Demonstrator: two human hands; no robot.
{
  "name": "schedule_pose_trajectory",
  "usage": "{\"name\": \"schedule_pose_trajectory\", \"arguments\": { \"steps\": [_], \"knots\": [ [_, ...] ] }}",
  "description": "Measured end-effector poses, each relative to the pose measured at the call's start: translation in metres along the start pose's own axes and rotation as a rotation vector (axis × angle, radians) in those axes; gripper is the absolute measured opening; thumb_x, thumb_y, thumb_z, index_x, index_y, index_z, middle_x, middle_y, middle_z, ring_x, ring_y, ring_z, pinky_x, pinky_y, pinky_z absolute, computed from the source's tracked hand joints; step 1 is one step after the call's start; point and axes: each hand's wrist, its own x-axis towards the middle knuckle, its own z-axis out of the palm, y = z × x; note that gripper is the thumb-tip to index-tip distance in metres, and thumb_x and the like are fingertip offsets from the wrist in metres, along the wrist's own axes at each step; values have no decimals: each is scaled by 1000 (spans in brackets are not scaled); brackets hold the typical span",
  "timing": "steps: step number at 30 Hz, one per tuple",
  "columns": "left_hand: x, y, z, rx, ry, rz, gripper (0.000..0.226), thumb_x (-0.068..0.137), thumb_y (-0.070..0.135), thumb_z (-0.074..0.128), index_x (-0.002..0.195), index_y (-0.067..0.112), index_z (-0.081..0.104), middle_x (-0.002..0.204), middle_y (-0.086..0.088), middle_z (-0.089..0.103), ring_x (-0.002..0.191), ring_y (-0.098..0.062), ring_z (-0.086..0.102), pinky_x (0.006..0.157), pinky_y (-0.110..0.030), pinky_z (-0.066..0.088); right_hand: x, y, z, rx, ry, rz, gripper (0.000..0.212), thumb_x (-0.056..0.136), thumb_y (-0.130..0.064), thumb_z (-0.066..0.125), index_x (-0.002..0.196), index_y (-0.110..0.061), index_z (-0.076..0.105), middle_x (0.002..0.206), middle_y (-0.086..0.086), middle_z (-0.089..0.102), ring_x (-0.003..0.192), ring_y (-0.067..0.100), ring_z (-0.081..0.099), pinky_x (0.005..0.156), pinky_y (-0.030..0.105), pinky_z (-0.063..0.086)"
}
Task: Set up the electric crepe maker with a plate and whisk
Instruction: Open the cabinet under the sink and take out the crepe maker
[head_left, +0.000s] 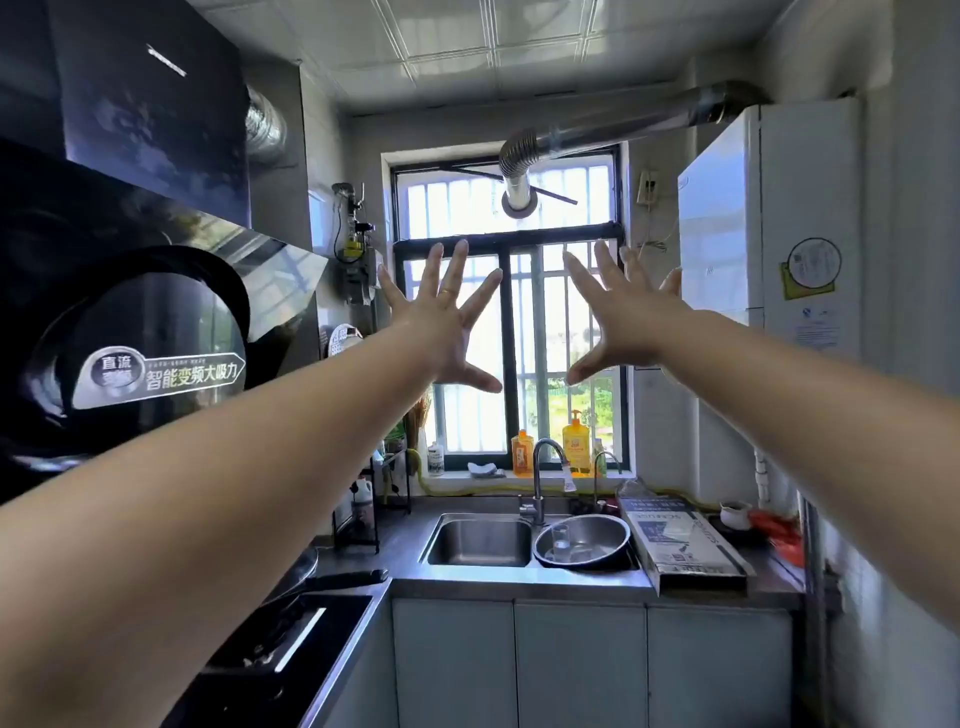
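My left hand (441, 322) and my right hand (621, 317) are stretched out at arm's length in front of the barred window (509, 312), palms away, fingers spread wide, holding nothing. A printed cardboard box (680, 540) lies on the steel counter to the right of the sink; its contents are hidden. No crepe maker, plate or whisk shows in this view.
A double steel sink (478, 540) sits under the window, with a metal bowl (582, 543) holding a glass in its right basin and a tap (543, 467) behind. A black cooktop (291, 639) and range hood (130, 322) are at left. A white water heater (769, 223) hangs at right. Bottles line the sill.
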Motion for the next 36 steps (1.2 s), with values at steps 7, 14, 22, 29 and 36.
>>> {"name": "schedule_pose_trajectory", "arguments": {
  "steps": [7, 14, 22, 29, 36],
  "knots": [
    [74, -22, 55, 4, 20, 12, 131, 61, 89, 51, 148, 34, -32, 153, -8, -42, 143, -34, -35, 103, -79, -1, 84, 8, 46, -30, 29, 15, 142, 54, -69, 76, 149, -33, -24, 159, 7, -27, 147, 33, -22, 109, 74, 0],
    [168, -53, 119, 14, 41, 31, 131, 61, 89, 50, 147, 35, -32, 153, -7, -43, 143, -33, -35, 104, -80, -1, 190, 9, 105, -31, 63, 32, 142, 53, -69, 76, 149, -34, -23, 161, 7, -23, 148, 32, -20, 108, 73, -2],
    [244, -54, 180, -61, -7, 36, 132, 61, 88, 51, 146, 34, -34, 152, -7, -44, 143, -35, -34, 106, -78, 2, 255, 23, 156, -38, 53, 51, 138, 58, -67, 76, 150, -32, -21, 162, 7, -18, 148, 33, -18, 109, 71, -1],
    [300, -38, 233, -90, -25, 36, 131, 61, 89, 49, 146, 34, -35, 152, -6, -45, 143, -34, -35, 105, -78, -3, 311, 51, 205, 17, 3, 49, 137, 59, -66, 75, 149, -33, -23, 162, 7, -19, 148, 33, -18, 110, 73, -2],
    [368, 0, 288, -91, -72, 13, 130, 62, 90, 46, 145, 33, -36, 150, -7, -47, 144, -32, -34, 104, -77, -7, 366, 91, 275, 62, -28, 38, 137, 61, -65, 75, 150, -32, -24, 162, 6, -19, 148, 32, -19, 111, 71, -3]
  ]
}}
